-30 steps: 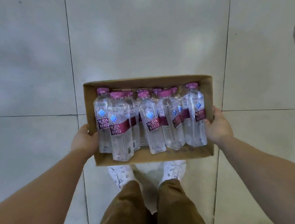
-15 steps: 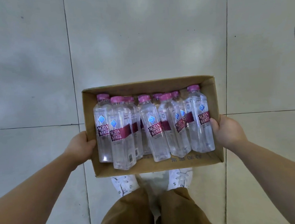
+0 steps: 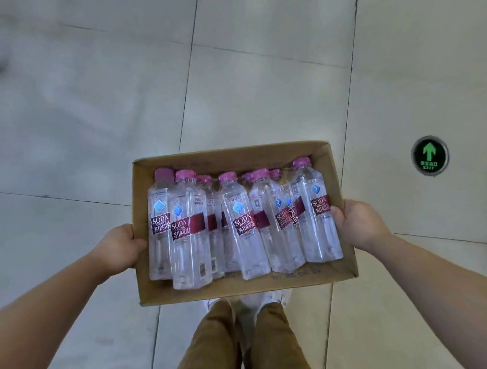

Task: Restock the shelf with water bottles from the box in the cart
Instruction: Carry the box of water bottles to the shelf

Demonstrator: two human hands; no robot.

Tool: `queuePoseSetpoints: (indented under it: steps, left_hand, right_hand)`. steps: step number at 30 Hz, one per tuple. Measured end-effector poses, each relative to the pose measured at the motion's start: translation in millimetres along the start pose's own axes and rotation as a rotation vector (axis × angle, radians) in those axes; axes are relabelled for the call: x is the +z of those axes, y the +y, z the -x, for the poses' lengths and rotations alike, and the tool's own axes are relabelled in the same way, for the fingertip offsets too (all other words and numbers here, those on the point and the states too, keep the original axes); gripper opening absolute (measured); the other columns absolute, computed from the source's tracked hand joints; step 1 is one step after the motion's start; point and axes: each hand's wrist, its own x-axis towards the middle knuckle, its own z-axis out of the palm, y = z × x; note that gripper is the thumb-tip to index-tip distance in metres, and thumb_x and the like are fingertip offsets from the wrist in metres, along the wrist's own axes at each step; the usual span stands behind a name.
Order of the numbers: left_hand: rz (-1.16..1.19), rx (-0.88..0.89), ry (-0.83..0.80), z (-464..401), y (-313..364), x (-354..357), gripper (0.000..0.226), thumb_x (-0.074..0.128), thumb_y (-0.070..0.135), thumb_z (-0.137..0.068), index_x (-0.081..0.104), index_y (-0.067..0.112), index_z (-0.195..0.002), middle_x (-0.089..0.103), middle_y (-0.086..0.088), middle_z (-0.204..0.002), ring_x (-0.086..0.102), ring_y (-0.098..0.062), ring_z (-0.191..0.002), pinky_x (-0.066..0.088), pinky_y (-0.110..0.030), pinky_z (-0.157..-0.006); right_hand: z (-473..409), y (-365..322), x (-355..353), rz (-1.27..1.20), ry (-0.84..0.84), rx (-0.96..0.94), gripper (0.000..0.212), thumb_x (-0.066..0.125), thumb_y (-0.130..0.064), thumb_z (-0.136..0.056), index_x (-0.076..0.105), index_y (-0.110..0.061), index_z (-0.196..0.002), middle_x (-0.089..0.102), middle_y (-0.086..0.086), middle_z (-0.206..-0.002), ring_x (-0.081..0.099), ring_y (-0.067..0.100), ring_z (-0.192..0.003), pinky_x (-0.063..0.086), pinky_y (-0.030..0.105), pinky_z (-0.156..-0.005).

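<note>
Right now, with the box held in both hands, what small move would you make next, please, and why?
Probably keep carrying the box level: both hands grip its sides, the bottles lean loosely, and no shelf is visible yet.

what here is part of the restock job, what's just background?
Job:
cardboard box, carried
water bottles, pink caps, in the box
left hand, gripping one box side
right hand, gripping the other

Background:
green exit arrow marker in the floor
tiled floor
</note>
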Motion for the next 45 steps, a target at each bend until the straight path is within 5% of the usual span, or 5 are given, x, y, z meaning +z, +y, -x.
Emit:
queuePoseSetpoints:
  steps: [18, 21, 28, 37, 45]
  left_hand:
    - [0.275, 0.147, 0.374, 341, 1, -331, 0.014, 0.056, 0.009, -0.062, 0.055, -0.002, -0.071, 0.048, -0.016, -0.059, 0.046, -0.027, -0.047, 0.042, -0.029, -0.045]
    - [0.341, 0.170, 0.444, 378, -31, -396, 0.023, 0.053, 0.013, -0.050, 0.055, -0.002, -0.067, 0.044, -0.015, -0.058, 0.040, -0.024, -0.043, 0.035, -0.024, -0.043]
    - [0.339, 0.152, 0.625, 420, -119, -573, 0.008, 0.053, 0.000, -0.075, 0.057, -0.001, -0.067, 0.051, -0.018, -0.057, 0.046, -0.027, -0.047, 0.040, -0.024, -0.045]
    - [0.402, 0.082, 0.770, 423, -175, -765, 0.010, 0.056, 0.001, -0.075, 0.065, -0.002, -0.071, 0.060, -0.019, -0.060, 0.057, -0.030, -0.050, 0.050, -0.029, -0.046]
    - [0.249, 0.058, 0.776, 425, -217, -918, 0.019, 0.062, 0.027, -0.041, 0.057, 0.010, -0.049, 0.055, -0.002, -0.050, 0.055, -0.021, -0.048, 0.043, -0.027, -0.050]
  right_hand:
    - [245, -360, -334, 0.364, 0.165, -0.471, 0.039, 0.038, -0.033, -0.101, 0.048, -0.013, -0.068, 0.052, 0.004, -0.063, 0.056, 0.025, -0.063, 0.041, 0.028, -0.051]
    - [272, -452, -348, 0.362, 0.183, -0.561, 0.031, 0.041, -0.032, -0.099, 0.059, -0.007, -0.090, 0.063, 0.010, -0.079, 0.065, 0.023, -0.068, 0.050, 0.026, -0.048]
    - [334, -664, -340, 0.380, 0.188, -0.660, 0.041, 0.044, -0.033, -0.101, 0.047, -0.010, -0.067, 0.051, 0.003, -0.064, 0.051, 0.013, -0.051, 0.034, 0.021, -0.035]
    - [376, -895, -351, 0.543, 0.244, -0.834, 0.034, 0.044, -0.033, -0.099, 0.062, -0.006, -0.090, 0.064, 0.018, -0.100, 0.062, 0.032, -0.103, 0.045, 0.030, -0.073]
    - [391, -1008, -353, 0.418, 0.081, -0.757, 0.032, 0.053, -0.026, -0.092, 0.059, -0.009, -0.066, 0.064, 0.003, -0.065, 0.062, 0.013, -0.052, 0.042, 0.018, -0.040]
